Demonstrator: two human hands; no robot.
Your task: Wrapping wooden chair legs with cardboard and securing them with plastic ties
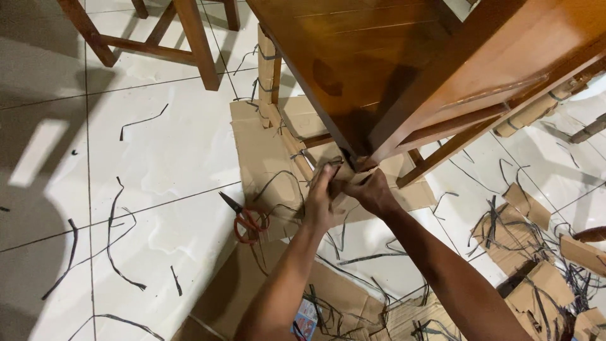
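your left hand and right hand meet at the foot of the brown varnished wooden table leg, which runs from the tabletop at 12 o'clock down to your fingers at frame centre. both hands are clenched on the tan corrugated cardboard wrap that sits around the leg's bottom end; left fingers curl over it from 9 o'clock, right fingers pinch it from 3 o'clock. the hands touch one another there. whether a strap is also in the grip, cannot tell.

key relation: the wrap lies just ahead of both hands, toward 12 o'clock, and the leg's long axis rises up and away from you. neither hand is nearer; both are on it.

the orange-handled steel scissors lie on the white tiled floor at 9 o'clock of your left hand, near but apart, blades pointing to 10 o'clock. your left hand is the closer one to them.

thin black plastic strap offcuts litter the tiles. torn brown cardboard scraps pile at 4 o'clock. a flattened cardboard sheet lies under the leg.
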